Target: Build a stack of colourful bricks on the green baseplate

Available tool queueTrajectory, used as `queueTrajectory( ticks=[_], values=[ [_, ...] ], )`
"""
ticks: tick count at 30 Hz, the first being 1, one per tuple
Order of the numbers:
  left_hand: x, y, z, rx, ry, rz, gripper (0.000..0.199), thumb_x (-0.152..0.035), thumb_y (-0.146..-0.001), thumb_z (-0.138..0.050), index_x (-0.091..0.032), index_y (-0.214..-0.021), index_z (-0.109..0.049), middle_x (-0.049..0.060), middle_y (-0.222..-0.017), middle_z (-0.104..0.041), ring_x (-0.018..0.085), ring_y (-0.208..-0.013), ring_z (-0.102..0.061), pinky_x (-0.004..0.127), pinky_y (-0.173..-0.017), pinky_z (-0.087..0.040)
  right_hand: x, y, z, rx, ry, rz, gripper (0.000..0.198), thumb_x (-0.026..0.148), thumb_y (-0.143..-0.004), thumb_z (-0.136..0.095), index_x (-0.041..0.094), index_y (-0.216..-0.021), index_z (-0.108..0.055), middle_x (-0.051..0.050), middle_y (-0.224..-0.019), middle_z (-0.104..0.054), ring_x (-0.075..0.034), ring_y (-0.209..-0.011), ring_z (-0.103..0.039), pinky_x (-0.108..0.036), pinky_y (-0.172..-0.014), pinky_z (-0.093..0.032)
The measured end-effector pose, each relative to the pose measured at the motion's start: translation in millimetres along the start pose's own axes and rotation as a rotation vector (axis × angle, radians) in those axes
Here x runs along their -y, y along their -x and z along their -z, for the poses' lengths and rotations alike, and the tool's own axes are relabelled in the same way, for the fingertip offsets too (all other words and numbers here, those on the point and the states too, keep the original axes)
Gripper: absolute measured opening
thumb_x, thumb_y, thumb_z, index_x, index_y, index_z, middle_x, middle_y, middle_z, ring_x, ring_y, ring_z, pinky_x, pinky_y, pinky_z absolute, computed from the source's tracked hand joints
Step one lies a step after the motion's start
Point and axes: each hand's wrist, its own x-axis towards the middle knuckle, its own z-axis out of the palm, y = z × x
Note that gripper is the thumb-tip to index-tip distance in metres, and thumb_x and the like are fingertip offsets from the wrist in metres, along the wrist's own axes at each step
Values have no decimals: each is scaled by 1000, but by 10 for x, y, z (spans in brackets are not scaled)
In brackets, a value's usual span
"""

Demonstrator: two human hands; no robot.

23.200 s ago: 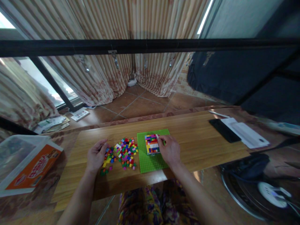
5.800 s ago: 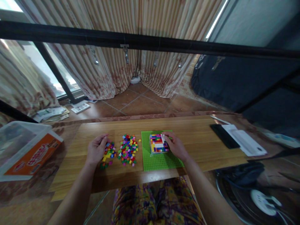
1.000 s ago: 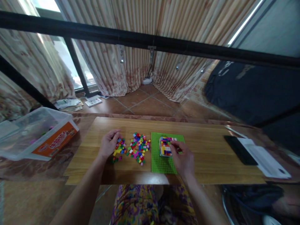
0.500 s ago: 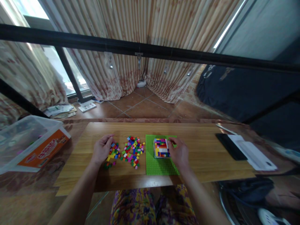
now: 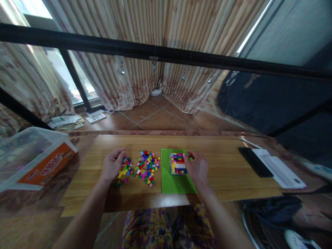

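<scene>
The model [image 5: 177,163] sits on the baseplate [image 5: 172,185], toward the plate's far edge; the plate lies close to the table's [image 5: 225,155] near edge. The right hand [image 5: 197,167] bends its fingers at the model's right side; its grip cannot be determined. The left hand [image 5: 112,165], fingers curled, contents hidden, is nearer the table's left edge, beside loose bricks [image 5: 143,175].

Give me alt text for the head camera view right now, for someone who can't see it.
A person's right hand is at the right side of a multicoloured brick block on a green baseplate. The left hand is beside loose bricks on a wooden table. An orange-fronted plastic bin stands at left.
</scene>
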Motion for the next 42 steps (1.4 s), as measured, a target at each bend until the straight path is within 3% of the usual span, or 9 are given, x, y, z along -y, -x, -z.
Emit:
queueTrajectory(
  ticks=[18,25,34,42],
  values=[
    [-13,11,12,25,16,34,54,-61,-72,-64,-16,-102,-68,1,-70,-68,11,-54,-55,22,-50,-46,122,-73,27,65,121,-32,19,20,-82,-56,19,-87,-74,-9,-83,-72,-23,-83,-63,-35,-79,-42],
    [9,-1,26,23,-20,28,54,-61,-73,-63,-17,-103,-69,2,-71,-69,13,-56,-58,23,-53,-47,-75,-72,51,102,-96,34,26,28,-86,-50,17,-92,-74,-10,-87,-71,-22,-83,-63,-34,-79,-46],
    [5,-17,31,27,-29,13,51,-57,-74,-63,-15,-103,-69,2,-72,-70,13,-62,-60,23,-57,-49,-322,-35,1,84,-461,-213,38,42,-82,-52,14,-93,-74,-11,-89,-73,-22,-77,-64,-34,-72,-49],
    [-30,-12,30,15,-81,8,51,-58,-74,-61,-17,-103,-69,3,-74,-71,15,-61,-61,25,-57,-50,-273,-144,-213,154,-596,-294,39,47,-76,-55,16,-89,-76,-10,-91,-75,-24,-86,-67,-36,-79,-49]
  ],
)
